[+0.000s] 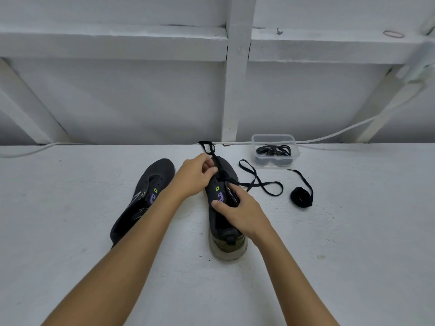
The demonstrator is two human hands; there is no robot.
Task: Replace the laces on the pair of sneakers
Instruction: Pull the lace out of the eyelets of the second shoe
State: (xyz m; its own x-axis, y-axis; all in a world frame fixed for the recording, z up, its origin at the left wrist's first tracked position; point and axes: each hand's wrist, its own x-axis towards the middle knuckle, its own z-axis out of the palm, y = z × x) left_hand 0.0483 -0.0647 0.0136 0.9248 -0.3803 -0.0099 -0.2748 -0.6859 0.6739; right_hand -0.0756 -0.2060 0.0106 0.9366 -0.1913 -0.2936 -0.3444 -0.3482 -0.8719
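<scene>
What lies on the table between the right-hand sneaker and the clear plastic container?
In the head view, a loose loop of the black lace trailing from the right-hand sneaker lies on the table between it and the clear plastic container.

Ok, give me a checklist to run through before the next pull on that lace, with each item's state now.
1. Left hand pinches the lace: ok.
2. Right hand steadies the right sneaker at its opening: ok.
3. Lace crosses at the front eyelets: ok.
4. Free lace end lies loose on the table, unsnagged: ok.
5. Lace ends even in length: cannot tell.
6. Coiled spare lace ready for the unlaced left sneaker: ok.
</scene>
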